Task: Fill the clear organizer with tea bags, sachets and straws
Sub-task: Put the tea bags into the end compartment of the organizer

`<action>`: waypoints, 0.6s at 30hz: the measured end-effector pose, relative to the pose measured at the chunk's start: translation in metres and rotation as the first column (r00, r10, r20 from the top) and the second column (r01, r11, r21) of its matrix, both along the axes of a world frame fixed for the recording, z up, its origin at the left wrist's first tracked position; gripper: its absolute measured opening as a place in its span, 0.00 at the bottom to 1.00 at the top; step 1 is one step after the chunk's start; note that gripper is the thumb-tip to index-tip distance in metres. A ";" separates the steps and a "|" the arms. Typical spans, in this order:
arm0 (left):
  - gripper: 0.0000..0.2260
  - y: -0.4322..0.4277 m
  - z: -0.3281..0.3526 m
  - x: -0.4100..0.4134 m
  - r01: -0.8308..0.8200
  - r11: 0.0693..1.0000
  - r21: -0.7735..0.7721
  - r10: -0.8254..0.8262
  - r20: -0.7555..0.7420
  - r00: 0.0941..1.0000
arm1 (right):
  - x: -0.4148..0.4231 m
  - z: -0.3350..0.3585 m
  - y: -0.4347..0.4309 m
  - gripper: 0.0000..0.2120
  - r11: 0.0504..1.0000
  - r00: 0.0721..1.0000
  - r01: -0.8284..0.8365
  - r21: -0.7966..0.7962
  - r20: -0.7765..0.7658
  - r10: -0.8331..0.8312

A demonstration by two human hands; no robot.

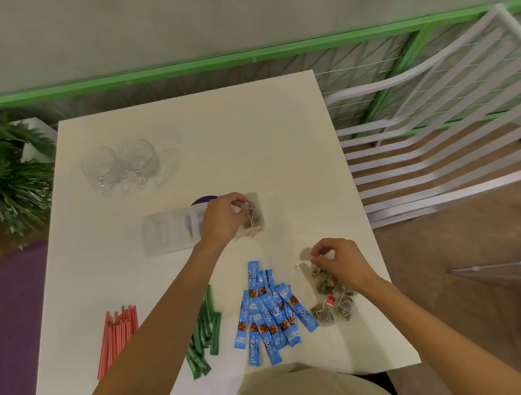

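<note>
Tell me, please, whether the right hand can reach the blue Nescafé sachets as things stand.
Probably yes: the Nescafé sachets lie uncovered just beside the right hand, nothing between. Its fingers pinch a tea bag, though, so it should release that first.

White table (250,137) with organizer (167,229), mugs (121,165), straws (117,337), sachets (271,317), tea bags (334,305)

A white bench (249,131) fills the middle of the view. Two clear glass cups (101,169) stand side by side on its far left part. Beyond the bench's left edge is a leafy green plant (7,168), with a purple mat (12,316) on the floor nearer. Off the bench's right edge stands a white slatted chair (365,86). A green rail (186,70) runs behind the bench's far edge.
</note>
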State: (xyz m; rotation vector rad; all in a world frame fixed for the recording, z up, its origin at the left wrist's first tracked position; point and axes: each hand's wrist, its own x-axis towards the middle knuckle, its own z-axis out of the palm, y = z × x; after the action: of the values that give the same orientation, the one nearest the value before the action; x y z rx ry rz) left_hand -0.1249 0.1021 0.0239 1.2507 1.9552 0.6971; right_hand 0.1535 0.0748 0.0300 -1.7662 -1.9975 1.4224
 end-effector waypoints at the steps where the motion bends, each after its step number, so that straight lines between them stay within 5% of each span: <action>1: 0.05 0.000 -0.001 0.000 0.031 0.999 -0.013 -0.031 -0.051 0.998 | 0.001 -0.001 0.000 0.03 1.000 1.000 -0.003 0.002 0.007 0.003; 6: 0.11 -0.001 -0.001 0.002 0.158 0.979 -0.130 -0.187 -0.256 0.948 | 0.003 -0.004 -0.001 0.02 1.000 0.999 -0.024 0.013 0.047 0.024; 11: 0.11 -0.005 0.004 0.007 0.222 0.972 -0.078 -0.236 -0.327 0.915 | 0.004 -0.003 -0.001 0.03 0.999 0.998 -0.030 0.028 0.060 0.028; 18: 0.10 -0.034 0.015 0.028 0.199 0.973 0.112 -0.168 -0.243 0.955 | 0.010 0.004 -0.004 0.05 0.998 0.998 -0.028 0.052 0.062 0.025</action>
State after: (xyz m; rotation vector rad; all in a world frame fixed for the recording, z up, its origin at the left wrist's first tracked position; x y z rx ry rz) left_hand -0.0965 0.0676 0.0390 1.6392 1.9678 0.6196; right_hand 0.1640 0.0710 0.0338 -1.7891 -2.0758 1.3257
